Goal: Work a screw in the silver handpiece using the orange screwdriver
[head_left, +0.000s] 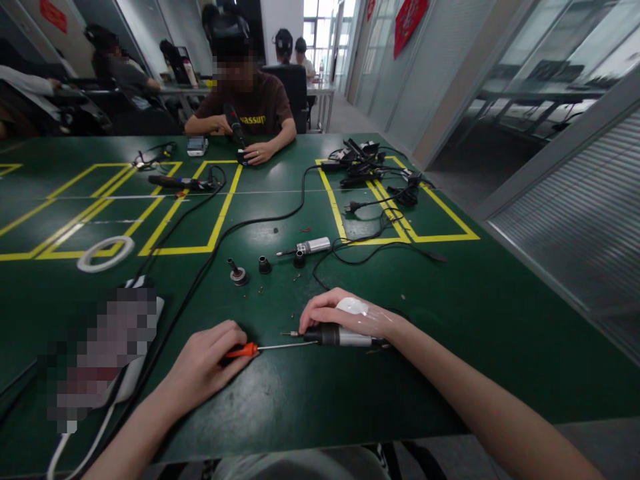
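Gripping screwdriver (pixel 249 349), left fingers (pixel 230 330); clasping cylindrical tool (pixel 349 337), right fingers (pixel 320 305); green taped table (pixel 280 400), glass partition (pixel 585 200).

The green bench (pixel 480 360) fills the foreground, yellow tape (pixel 445 239) marking out boxes on its top and pale light glinting off its left part. Beyond its far edge stand a black chair (pixel 296 100) and a white table (pixel 326 89), with daylight coming through a bright window (pixel 314 30) behind them. Outside the bench's right edge are grey floor (pixel 341 119), a glass wall (pixel 383 73), slatted blinds (pixel 590 227) and a red wall hanging (pixel 409 25) high up.
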A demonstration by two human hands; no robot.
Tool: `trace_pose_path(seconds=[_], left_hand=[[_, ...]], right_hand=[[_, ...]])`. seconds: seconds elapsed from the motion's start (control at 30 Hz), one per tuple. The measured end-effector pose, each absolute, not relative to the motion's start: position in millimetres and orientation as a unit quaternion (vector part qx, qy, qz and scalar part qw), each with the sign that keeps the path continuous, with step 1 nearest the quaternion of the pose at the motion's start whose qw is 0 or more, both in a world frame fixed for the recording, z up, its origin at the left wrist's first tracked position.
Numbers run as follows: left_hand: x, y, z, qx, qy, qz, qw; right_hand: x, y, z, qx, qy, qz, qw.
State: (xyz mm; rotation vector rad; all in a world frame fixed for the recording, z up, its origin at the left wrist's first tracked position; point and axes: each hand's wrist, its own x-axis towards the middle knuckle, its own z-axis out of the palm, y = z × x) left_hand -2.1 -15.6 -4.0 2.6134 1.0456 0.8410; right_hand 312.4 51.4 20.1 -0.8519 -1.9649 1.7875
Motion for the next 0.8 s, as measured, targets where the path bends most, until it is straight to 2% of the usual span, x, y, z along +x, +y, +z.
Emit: trace_pose_path(seconds=[0.37, 0.8], left_hand=[[-2, -10, 4, 0.889, 0.346, 0.289, 0.075], [-1, -17, 4, 0.874, 0.371, 0.279, 0.144]], right_hand=[[312, 52, 20, -0.295, -0.707, 0.618, 0.177], [312, 52, 18, -0.295, -0.704, 0.621, 0.176]])
